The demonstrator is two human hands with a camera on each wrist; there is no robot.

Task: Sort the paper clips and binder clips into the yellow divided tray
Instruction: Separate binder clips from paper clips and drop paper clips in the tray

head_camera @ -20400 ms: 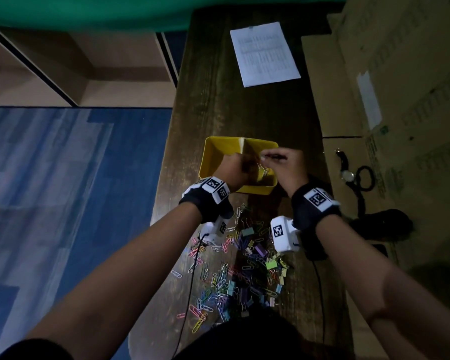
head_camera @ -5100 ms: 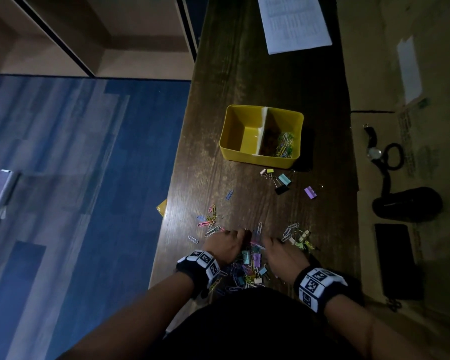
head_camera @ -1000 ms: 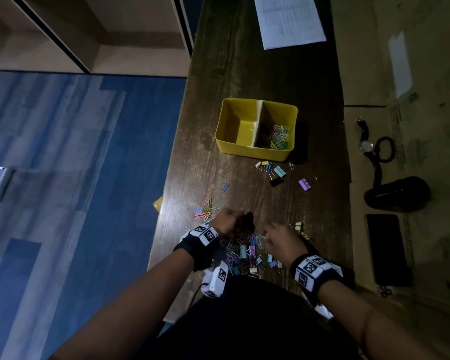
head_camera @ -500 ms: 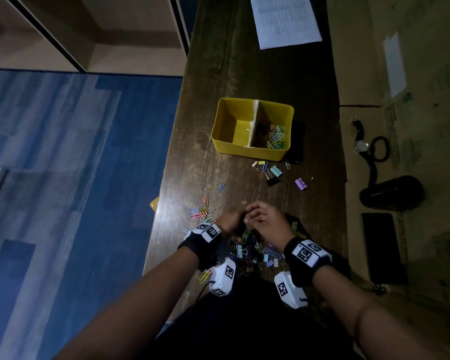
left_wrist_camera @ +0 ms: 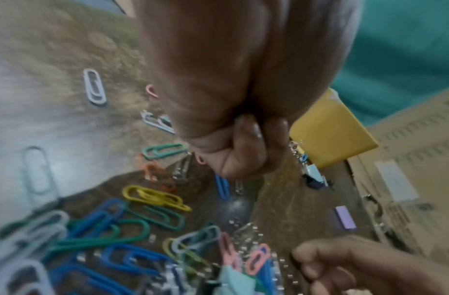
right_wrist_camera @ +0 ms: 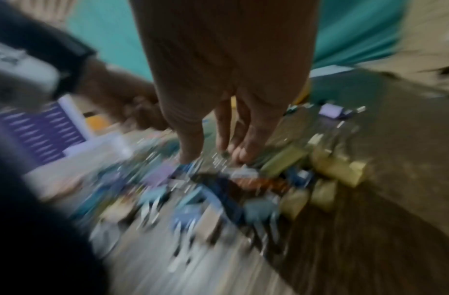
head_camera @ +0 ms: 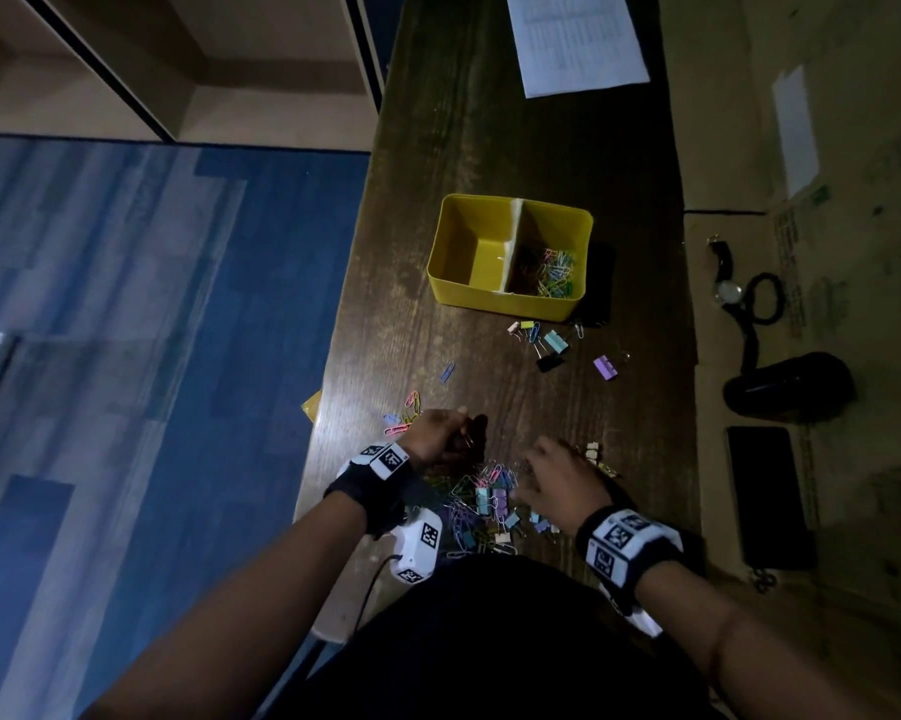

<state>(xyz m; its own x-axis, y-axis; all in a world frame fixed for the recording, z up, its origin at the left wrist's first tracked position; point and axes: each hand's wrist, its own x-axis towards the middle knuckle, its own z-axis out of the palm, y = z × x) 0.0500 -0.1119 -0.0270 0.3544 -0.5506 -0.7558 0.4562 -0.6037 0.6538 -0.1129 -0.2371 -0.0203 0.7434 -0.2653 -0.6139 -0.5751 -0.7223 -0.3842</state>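
Note:
The yellow divided tray [head_camera: 511, 302] stands mid-table. Its right compartment holds paper clips [head_camera: 549, 272]; the left one looks bare. A mixed pile of paper clips and binder clips [head_camera: 482, 504] lies at the near edge. My left hand [head_camera: 456, 431] hovers over the pile's far-left side, curled into a fist. In the left wrist view that hand [left_wrist_camera: 246, 151] grips paper clips [left_wrist_camera: 222, 188] that hang below the fingers. My right hand [head_camera: 534, 467] reaches down onto the pile's right side. Blurred in the right wrist view, the right hand [right_wrist_camera: 215, 155] touches the clips with straight fingers, thumb apart.
Several binder clips [head_camera: 552, 345] and a purple one [head_camera: 605, 367] lie just in front of the tray. Loose paper clips [head_camera: 407, 413] sit by the table's left edge. A printed sheet [head_camera: 575, 39] lies far back. A watch [head_camera: 729, 291], black pouch [head_camera: 788, 387] and phone [head_camera: 768, 504] lie on cardboard to the right.
Half a second ago both hands met above the pile. The right hand has since drawn away to the right and down onto the clips; the left stays curled in place.

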